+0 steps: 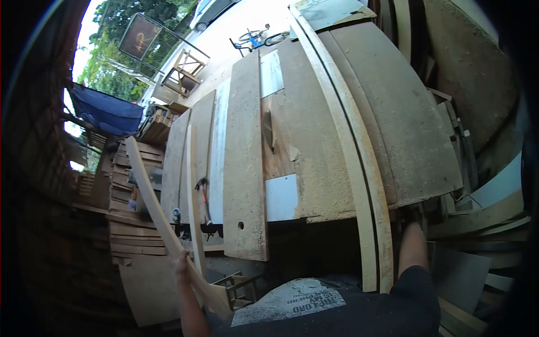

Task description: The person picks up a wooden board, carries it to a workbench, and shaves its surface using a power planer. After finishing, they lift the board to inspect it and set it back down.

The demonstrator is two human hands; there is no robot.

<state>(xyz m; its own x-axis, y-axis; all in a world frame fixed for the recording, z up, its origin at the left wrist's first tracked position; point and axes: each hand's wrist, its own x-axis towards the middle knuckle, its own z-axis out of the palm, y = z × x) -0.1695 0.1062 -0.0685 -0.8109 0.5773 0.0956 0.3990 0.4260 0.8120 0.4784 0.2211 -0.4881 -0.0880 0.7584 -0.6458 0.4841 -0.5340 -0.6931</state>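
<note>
My left hand [181,263] is closed around a long, pale wooden board [154,199] at the lower left, its far end pointing up and left. My right forearm reaches below the near right edge of the workbench [410,123]; the right hand [411,222] is mostly hidden in shadow there, its fingers not visible. On the bench a circular saw blade [268,128] stands up through a slot in a wooden plate. Two long strips [359,146] lie side by side right of the blade. A red-handled hammer [204,196] rests at the bench's left part.
Another narrow strip [193,185] lies near the hammer. Stacked wood pieces [135,233] stand at the left, with a blue tarp [106,109] beyond. More boards [488,213] lean at the right. A bicycle [258,38] and a wooden stand [182,73] are outside.
</note>
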